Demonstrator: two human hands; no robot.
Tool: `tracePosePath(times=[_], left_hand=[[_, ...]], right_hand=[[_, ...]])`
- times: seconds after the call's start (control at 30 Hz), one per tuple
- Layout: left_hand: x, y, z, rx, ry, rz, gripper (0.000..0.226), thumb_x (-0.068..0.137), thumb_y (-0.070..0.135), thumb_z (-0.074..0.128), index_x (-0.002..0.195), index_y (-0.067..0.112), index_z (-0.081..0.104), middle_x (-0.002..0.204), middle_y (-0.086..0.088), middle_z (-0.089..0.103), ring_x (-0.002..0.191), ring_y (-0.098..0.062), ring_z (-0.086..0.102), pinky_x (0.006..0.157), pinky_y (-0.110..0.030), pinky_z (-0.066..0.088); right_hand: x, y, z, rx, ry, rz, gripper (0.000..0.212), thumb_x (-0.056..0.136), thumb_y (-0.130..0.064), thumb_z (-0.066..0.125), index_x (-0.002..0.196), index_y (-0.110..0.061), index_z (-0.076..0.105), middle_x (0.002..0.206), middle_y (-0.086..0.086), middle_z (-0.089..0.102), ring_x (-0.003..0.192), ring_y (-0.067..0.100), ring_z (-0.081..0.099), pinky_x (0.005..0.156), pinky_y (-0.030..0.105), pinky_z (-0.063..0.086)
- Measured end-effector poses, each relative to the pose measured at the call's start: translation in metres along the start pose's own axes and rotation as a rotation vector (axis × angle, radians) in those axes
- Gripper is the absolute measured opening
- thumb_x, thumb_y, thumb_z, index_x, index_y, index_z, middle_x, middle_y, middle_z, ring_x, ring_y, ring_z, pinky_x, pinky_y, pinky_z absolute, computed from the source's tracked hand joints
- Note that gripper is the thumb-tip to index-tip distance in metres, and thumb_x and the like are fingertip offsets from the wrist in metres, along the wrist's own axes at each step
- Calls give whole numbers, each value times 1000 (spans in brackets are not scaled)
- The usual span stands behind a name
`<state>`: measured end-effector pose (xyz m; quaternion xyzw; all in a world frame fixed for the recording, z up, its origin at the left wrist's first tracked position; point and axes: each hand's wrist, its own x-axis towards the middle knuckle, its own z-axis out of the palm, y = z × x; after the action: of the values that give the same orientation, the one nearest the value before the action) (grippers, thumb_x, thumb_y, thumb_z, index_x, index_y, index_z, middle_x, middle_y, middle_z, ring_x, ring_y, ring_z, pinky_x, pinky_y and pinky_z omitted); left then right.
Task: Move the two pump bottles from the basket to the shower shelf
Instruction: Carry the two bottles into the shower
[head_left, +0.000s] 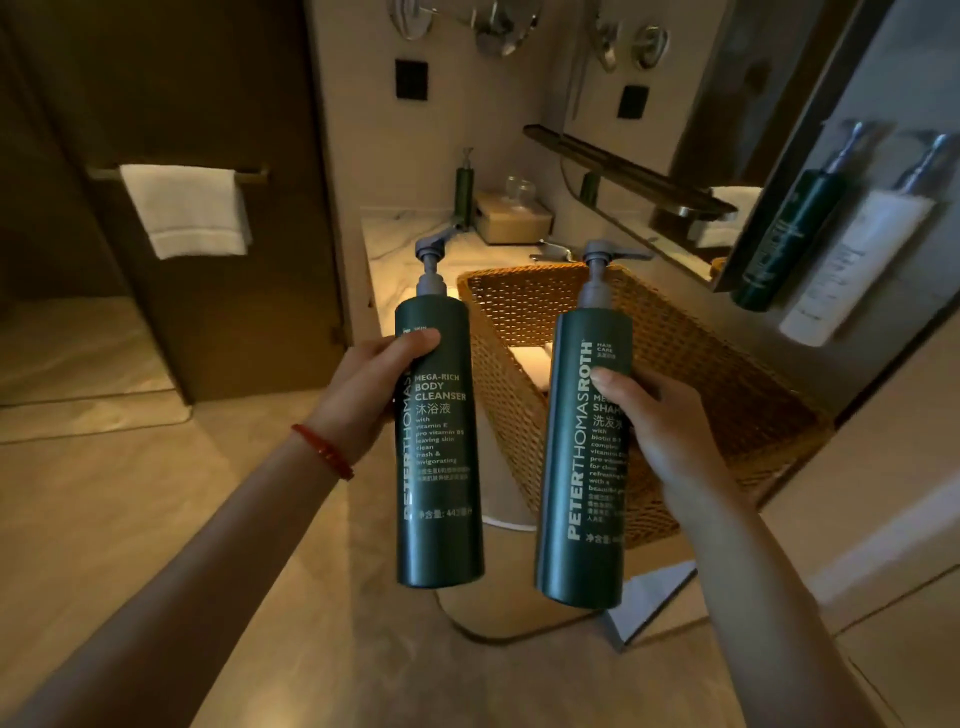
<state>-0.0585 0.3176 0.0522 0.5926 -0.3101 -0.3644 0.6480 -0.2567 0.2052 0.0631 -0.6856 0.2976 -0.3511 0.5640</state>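
I hold two tall dark green pump bottles upright in front of me. My left hand (363, 395) grips the body cleanser bottle (441, 467) around its upper half. My right hand (660, 436) grips the shampoo bottle (576, 467) at mid-height. Both grey pump heads point to the right. Behind and between the bottles sits the woven wicker basket (701, 374) on the counter, with something white lying inside it. The shower shelf is not something I can make out.
A marble counter (395, 249) carries a small green pump bottle (464, 187), a tissue box (511, 221) and a tap. A mirror (810, 197) at right reflects two bottles. A white towel (187, 208) hangs on a dark door at left. Beige floor lies below.
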Motion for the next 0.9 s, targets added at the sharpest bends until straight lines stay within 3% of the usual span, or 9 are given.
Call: tracePosePath(times=[0.13, 0.23, 0.4, 0.53, 0.67, 0.77, 0.9], left_hand=[[-35, -7, -47, 17, 127, 5, 15, 80, 29, 57, 82, 15, 54, 75, -3, 60, 62, -14, 60, 54, -20, 51], [-61, -15, -91, 19, 211, 13, 12, 81, 26, 56, 82, 15, 55, 74, -3, 61, 57, -10, 63, 53, -20, 52], [-105, -30, -182, 5, 371, 14, 27, 64, 34, 62, 80, 13, 57, 64, 1, 65, 52, -6, 62, 50, -19, 52], [-147, -40, -266, 20, 493, -10, 33, 59, 38, 69, 79, 15, 58, 65, 0, 64, 50, -4, 62, 47, -16, 50], [-191, -47, -348, 62, 604, -43, 50, 42, 53, 62, 79, 19, 59, 73, -3, 64, 57, -7, 63, 53, -19, 52], [-218, -52, -396, 78, 665, -66, 48, 45, 53, 64, 82, 22, 58, 78, -3, 66, 61, -8, 65, 56, -19, 52], [-231, -60, -442, 90, 764, -89, 15, 74, 27, 67, 84, 21, 57, 81, -2, 66, 64, -7, 65, 55, -16, 51]], right_hand=[[-12, 1, 49, 18, -99, -6, 6, 80, -16, 62, 75, -19, 63, 54, -14, 69, 52, -4, 63, 47, 8, 46], [-21, 4, 95, 27, -179, -20, 6, 79, -17, 65, 78, -23, 63, 62, -10, 70, 56, -4, 64, 49, 7, 47], [-34, 13, 193, 28, -342, 5, 23, 67, -33, 68, 87, -22, 66, 72, -7, 73, 68, 5, 68, 57, 15, 50], [-51, 18, 288, 58, -460, 17, 37, 55, -41, 70, 85, -20, 67, 69, -12, 72, 65, 3, 66, 54, 13, 48], [-65, 26, 375, 33, -590, 65, 38, 56, -48, 66, 84, -23, 66, 72, -12, 72, 66, 5, 66, 55, 14, 49], [-70, 31, 430, 40, -656, 86, 35, 57, -43, 68, 85, -21, 64, 70, -14, 72, 66, 1, 66, 54, 11, 48], [-68, 27, 487, 2, -721, 48, 12, 79, -19, 66, 87, -11, 61, 63, -8, 66, 57, -12, 60, 48, 1, 40]])
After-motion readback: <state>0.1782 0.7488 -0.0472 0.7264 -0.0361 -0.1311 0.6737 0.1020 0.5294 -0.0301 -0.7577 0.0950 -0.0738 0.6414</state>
